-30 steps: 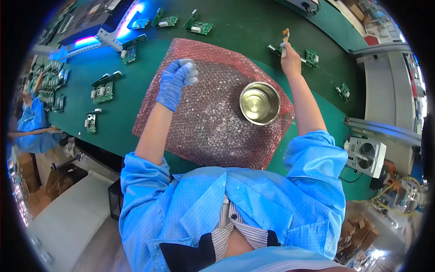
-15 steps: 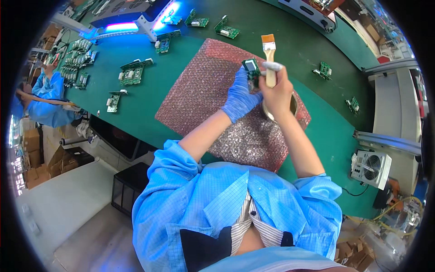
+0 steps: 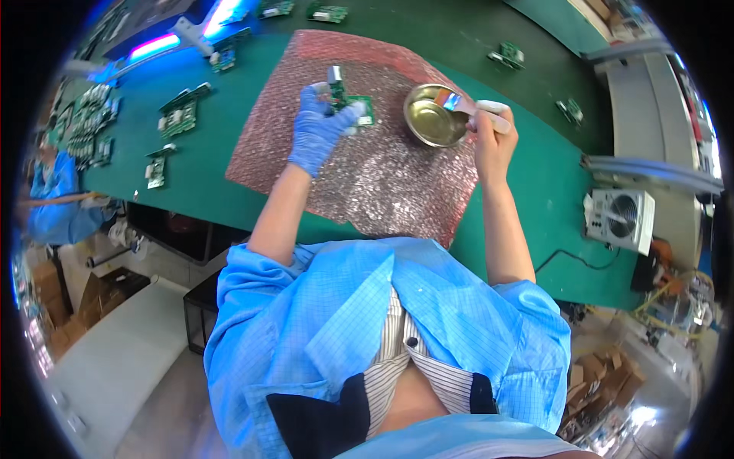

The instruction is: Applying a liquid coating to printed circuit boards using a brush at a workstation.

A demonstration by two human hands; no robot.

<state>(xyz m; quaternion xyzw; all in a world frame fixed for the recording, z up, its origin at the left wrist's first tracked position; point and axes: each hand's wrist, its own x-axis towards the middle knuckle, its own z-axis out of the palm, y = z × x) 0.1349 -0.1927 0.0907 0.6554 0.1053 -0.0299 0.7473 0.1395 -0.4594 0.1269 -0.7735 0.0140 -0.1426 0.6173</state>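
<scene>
A blue glove covers my left hand (image 3: 317, 130), which grips a green circuit board (image 3: 358, 112) with a pale component on its upright part. The board is held above the pinkish bubble wrap (image 3: 267, 130). My right hand (image 3: 493, 138), with white finger covers, is closed round the handle of a flat paintbrush (image 3: 466, 103). The brush's bristles point left over a round metal bowl (image 3: 417, 126) that holds a yellowish liquid. Whether the bristle tips touch the liquid I cannot tell. The bowl rests on the bubble wrap, to the right of the board.
More circuit boards lie on the green table, among them one at the left (image 3: 180, 115) and one at the far right (image 3: 508, 55). A lamp (image 3: 157, 47) glows violet at the back left. A small fan unit (image 3: 621, 220) stands at the right. Another person's blue sleeve (image 3: 57, 187) shows at far left.
My left hand has moved left with the circuit board, away from the brush. The brush has tipped from upright to sideways, its bristles now over the bowl. The whole view has shifted.
</scene>
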